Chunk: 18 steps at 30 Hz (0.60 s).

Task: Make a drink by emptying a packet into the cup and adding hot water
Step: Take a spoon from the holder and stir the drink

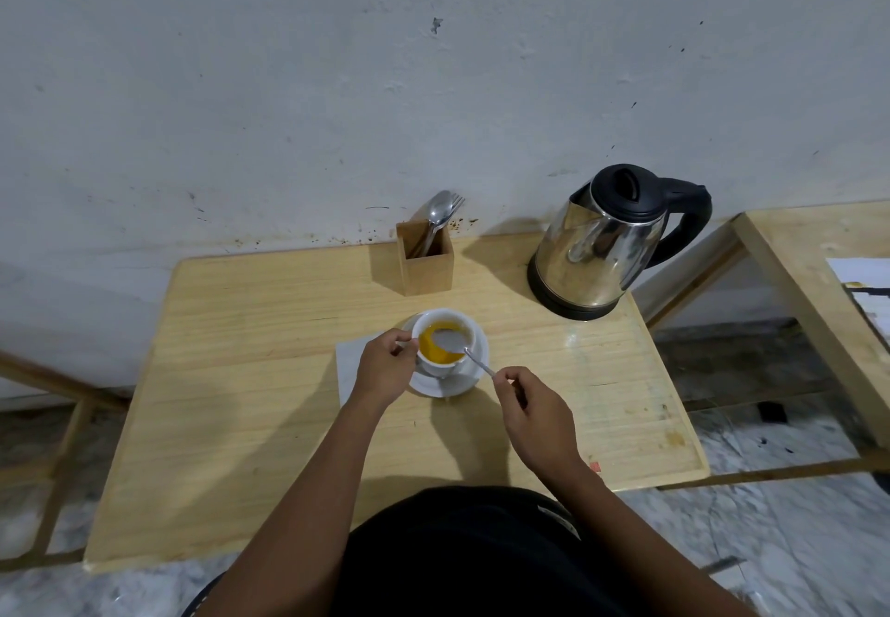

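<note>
A white cup [462, 319] holding orange-yellow liquid stands on a white saucer [457, 383] in the middle of the wooden table [250, 375]. My left hand [383, 368] grips the cup's left side. My right hand [537, 416] pinches the handle of a metal spoon [474, 360], whose bowl sits over the liquid inside the cup. A steel electric kettle [602, 250] with a black lid and handle stands at the back right, lid closed. No packet is visible.
A wooden cutlery box [426, 262] with a spoon and fork stands behind the cup by the wall. A white napkin [349, 361] lies under my left hand. A second wooden table [818, 260] with papers is at the right.
</note>
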Each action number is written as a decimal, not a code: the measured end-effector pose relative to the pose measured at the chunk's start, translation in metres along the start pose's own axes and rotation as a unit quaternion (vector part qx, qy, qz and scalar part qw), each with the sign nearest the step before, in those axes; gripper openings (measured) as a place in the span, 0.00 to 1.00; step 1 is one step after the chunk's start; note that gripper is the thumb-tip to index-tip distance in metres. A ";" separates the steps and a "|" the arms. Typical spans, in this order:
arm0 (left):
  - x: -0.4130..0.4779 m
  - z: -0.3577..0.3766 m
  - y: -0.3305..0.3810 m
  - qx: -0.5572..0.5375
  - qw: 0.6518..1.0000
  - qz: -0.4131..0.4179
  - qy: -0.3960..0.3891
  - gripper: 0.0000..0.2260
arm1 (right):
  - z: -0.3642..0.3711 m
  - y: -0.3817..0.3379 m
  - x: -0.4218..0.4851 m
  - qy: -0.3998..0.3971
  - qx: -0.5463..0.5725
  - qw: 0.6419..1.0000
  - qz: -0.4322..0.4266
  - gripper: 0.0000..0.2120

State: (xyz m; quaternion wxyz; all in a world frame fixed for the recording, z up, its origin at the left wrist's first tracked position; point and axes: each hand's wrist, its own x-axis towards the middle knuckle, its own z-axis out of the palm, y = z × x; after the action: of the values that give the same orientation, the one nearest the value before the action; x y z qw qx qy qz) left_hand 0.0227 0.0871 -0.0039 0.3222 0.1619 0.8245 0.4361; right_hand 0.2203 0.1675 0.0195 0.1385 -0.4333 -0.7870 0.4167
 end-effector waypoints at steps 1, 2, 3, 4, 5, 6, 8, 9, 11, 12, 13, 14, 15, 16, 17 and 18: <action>-0.001 0.000 0.001 -0.002 1.000 -0.001 -0.001 0.09 | 0.001 0.001 -0.001 -0.002 0.014 1.000 0.000 0.06; -0.001 0.000 0.001 -0.003 1.000 -0.003 -0.001 0.09 | 0.001 0.002 -0.002 -0.002 0.032 0.999 0.002 0.06; -0.001 0.000 0.001 -0.005 1.000 -0.005 -0.002 0.09 | 0.002 0.003 -0.003 -0.001 0.052 0.999 0.005 0.06; -0.001 0.000 0.001 -0.005 1.000 -0.006 -0.001 0.09 | 0.002 0.003 -0.002 0.002 0.077 0.997 0.011 0.06; -0.002 0.000 0.002 -0.006 1.000 -0.006 0.000 0.09 | 0.002 0.004 -0.002 0.007 0.108 0.994 0.023 0.06; -0.002 0.000 0.002 -0.009 1.000 -0.005 0.001 0.08 | 0.002 0.004 0.000 0.016 0.141 0.989 0.038 0.07; -0.003 0.000 0.003 -0.013 1.000 -0.005 0.003 0.06 | 0.003 0.005 0.007 0.045 0.193 0.977 0.075 0.07; -0.003 0.000 0.003 -0.015 1.000 -0.004 0.002 0.05 | 0.004 0.007 0.011 0.058 0.210 0.970 0.103 0.07; -0.004 0.000 0.004 -0.023 1.000 -0.005 -0.001 0.03 | 0.006 0.012 0.022 0.065 0.230 0.956 0.167 0.07; -0.004 0.000 0.005 -0.027 1.000 -0.005 -0.002 0.03 | 0.007 0.016 0.027 0.062 0.233 0.951 0.191 0.07; -0.004 -0.001 0.005 -0.031 1.000 -0.006 -0.001 0.03 | 0.008 0.019 0.032 0.059 0.233 0.948 0.207 0.08; -0.003 -0.001 0.005 -0.033 0.999 -0.006 -0.001 0.03 | 0.010 0.023 0.037 0.057 0.232 0.946 0.217 0.08; -0.002 -0.001 0.005 -0.034 0.999 -0.007 0.000 0.03 | 0.011 0.025 0.041 0.058 0.231 0.945 0.223 0.07; -0.002 -0.001 0.005 -0.036 0.999 -0.008 0.000 0.03 | 0.013 0.026 0.046 0.061 0.228 0.945 0.227 0.07; -0.001 -0.001 0.005 -0.037 0.999 -0.010 0.000 0.03 | 0.015 0.027 0.051 0.064 0.222 0.946 0.229 0.07; -0.001 -0.001 0.004 -0.037 0.999 -0.011 0.000 0.03 | 0.017 0.029 0.057 0.066 0.213 0.947 0.231 0.07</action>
State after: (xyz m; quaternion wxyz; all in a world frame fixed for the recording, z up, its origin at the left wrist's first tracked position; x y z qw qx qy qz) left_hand 0.0226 0.0887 0.0003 0.3333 0.1405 0.8094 0.4627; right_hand 0.1934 0.2112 -0.0216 0.1789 -0.5899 -0.5478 0.5657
